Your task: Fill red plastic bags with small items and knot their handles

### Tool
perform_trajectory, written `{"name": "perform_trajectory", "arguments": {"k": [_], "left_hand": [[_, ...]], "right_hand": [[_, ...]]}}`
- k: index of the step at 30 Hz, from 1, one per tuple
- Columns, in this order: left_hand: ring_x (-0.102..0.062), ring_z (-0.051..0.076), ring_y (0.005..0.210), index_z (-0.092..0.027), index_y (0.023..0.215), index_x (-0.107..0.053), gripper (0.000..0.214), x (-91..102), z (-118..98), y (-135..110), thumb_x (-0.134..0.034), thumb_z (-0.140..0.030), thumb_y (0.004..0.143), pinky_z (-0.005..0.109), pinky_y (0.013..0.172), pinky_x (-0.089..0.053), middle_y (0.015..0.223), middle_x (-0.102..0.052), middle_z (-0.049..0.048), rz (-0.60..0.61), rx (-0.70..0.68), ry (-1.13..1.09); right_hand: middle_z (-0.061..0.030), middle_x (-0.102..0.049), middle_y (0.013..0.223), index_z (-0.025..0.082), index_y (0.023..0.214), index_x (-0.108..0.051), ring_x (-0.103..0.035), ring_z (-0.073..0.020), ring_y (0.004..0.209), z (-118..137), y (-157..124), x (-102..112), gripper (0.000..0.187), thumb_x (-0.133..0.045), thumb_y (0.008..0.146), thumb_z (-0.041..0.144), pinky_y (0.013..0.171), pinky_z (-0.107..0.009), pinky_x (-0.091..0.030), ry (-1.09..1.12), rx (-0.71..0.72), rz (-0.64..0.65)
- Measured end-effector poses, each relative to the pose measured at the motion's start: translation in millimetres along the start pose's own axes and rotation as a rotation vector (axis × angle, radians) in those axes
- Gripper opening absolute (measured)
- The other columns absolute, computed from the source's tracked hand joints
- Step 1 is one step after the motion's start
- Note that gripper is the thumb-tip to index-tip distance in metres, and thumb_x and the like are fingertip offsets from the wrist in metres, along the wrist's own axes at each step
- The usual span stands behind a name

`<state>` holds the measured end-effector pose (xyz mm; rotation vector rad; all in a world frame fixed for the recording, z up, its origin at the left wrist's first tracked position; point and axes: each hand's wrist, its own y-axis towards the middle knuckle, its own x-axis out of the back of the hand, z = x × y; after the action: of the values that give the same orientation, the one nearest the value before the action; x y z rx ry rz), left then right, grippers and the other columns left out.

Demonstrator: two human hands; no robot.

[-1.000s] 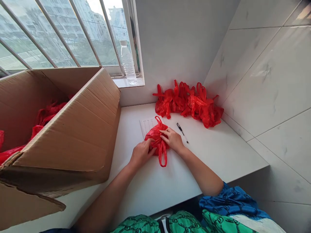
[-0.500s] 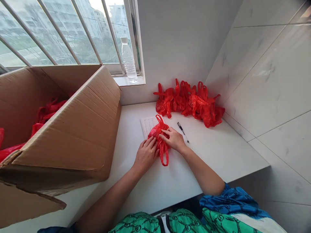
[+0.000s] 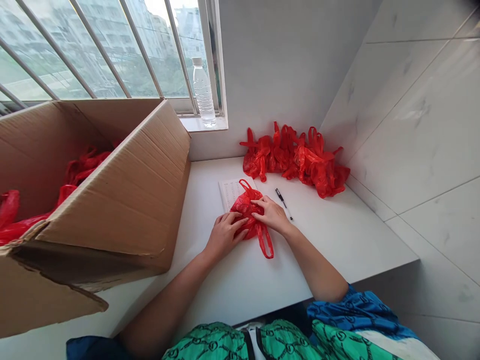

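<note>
A bulging red plastic bag (image 3: 244, 204) lies on the white table, partly over a printed sheet (image 3: 227, 192). One handle loop points away from me, the other toward the table's front edge. My left hand (image 3: 222, 234) rests against the bag's near left side, fingers spread and touching it. From the right, my right hand (image 3: 273, 214) has its fingers closed on the plastic near the middle; the exact spot of the grip is partly hidden. What the bag contains cannot be made out. Just right of that hand lies a black-and-clear pen (image 3: 284, 203).
Several tied red bags (image 3: 296, 159) are heaped against the back wall. On the left a large open cardboard box (image 3: 123, 200) holds more red bags (image 3: 80, 170), its flap jutting forward. A clear water bottle (image 3: 203, 95) stands on the windowsill. Tiled wall (image 3: 423, 150) bounds the right.
The bag has turned slightly, its near handle swinging to the right. My left fingers have spread farther apart. The whole view has shifted a little.
</note>
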<state>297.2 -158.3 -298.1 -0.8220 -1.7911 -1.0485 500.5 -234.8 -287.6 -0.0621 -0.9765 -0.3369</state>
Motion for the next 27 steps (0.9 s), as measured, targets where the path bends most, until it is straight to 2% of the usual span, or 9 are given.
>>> {"name": "perform_trajectory", "arguments": {"k": [3,8,12,15,18,21,24,27], "left_hand": [[-0.054,0.026,0.124,-0.033,0.123,-0.067,0.032,2.0,3,0,-0.053,-0.042,0.096,0.046,0.103,-0.042,0.136,-0.057,0.0076,-0.008,0.005,0.011],[-0.034,0.029,0.144,-0.027,0.125,-0.063,0.037,-4.2,-1,1,-0.05,-0.047,0.096,0.054,0.116,-0.027,0.158,-0.035,0.0089,0.053,0.014,0.06],[-0.036,0.028,0.143,-0.025,0.126,-0.057,0.039,-2.6,-4,5,-0.047,-0.049,0.097,0.058,0.116,-0.023,0.157,-0.036,0.0102,0.097,0.051,0.038],[-0.049,0.025,0.132,-0.024,0.123,-0.057,0.035,9.8,-11,15,-0.044,-0.046,0.099,0.05,0.112,-0.032,0.143,-0.053,0.0101,0.014,0.114,-0.02],[-0.06,0.024,0.113,-0.022,0.117,-0.059,0.032,20.1,-26,35,-0.044,-0.044,0.098,0.04,0.097,-0.044,0.12,-0.066,0.0086,-0.065,0.189,-0.018],[-0.066,0.027,0.096,-0.02,0.107,-0.061,0.039,16.6,-41,61,-0.043,-0.053,0.096,0.036,0.078,-0.048,0.103,-0.07,0.0098,0.043,0.292,0.027],[-0.068,0.031,0.087,-0.016,0.095,-0.062,0.051,2.4,-47,83,-0.047,-0.065,0.09,0.037,0.071,-0.048,0.091,-0.07,0.0144,0.169,0.41,0.102],[-0.068,0.034,0.091,-0.015,0.093,-0.062,0.04,-8.9,-44,92,-0.062,-0.054,0.084,0.039,0.074,-0.048,0.089,-0.069,0.0165,0.182,0.43,0.087]], "right_hand": [[-0.0039,-0.061,0.119,0.029,0.135,-0.058,-0.063,-0.0195,0.104,0,-2,1,0.048,-0.062,0.087,0.036,0.079,-0.028,-0.049,-0.001,0.01,0.006],[-0.0057,-0.061,0.125,0.028,0.137,-0.056,-0.063,-0.0208,0.109,-4,-4,1,0.049,-0.06,0.09,0.038,0.083,-0.029,-0.05,-0.025,0.023,-0.008],[-0.0057,-0.064,0.126,0.027,0.135,-0.059,-0.064,-0.0215,0.108,-9,-2,6,0.047,-0.06,0.091,0.043,0.086,-0.03,-0.05,0.025,0.025,-0.017],[-0.0027,-0.068,0.124,0.027,0.126,-0.064,-0.065,-0.0189,0.105,-15,1,12,0.036,-0.05,0.097,0.043,0.087,-0.029,-0.05,0.126,0.014,-0.088],[-0.0003,-0.071,0.117,0.028,0.119,-0.067,-0.067,-0.0168,0.097,-22,5,18,0.033,-0.042,0.101,0.04,0.082,-0.028,-0.049,0.156,-0.044,-0.188],[0.0003,-0.075,0.104,0.029,0.113,-0.069,-0.069,-0.0165,0.09,-28,8,20,0.034,-0.039,0.102,0.04,0.077,-0.026,-0.048,0.138,-0.11,-0.211],[0.0008,-0.076,0.096,0.029,0.107,-0.071,-0.069,-0.0167,0.087,-31,9,18,0.033,-0.041,0.1,0.041,0.073,-0.025,-0.047,0.11,-0.128,-0.196],[0.0013,-0.076,0.095,0.029,0.105,-0.071,-0.069,-0.0165,0.085,-33,10,16,0.03,-0.044,0.099,0.041,0.071,-0.025,-0.045,0.095,-0.131,-0.185]]}}
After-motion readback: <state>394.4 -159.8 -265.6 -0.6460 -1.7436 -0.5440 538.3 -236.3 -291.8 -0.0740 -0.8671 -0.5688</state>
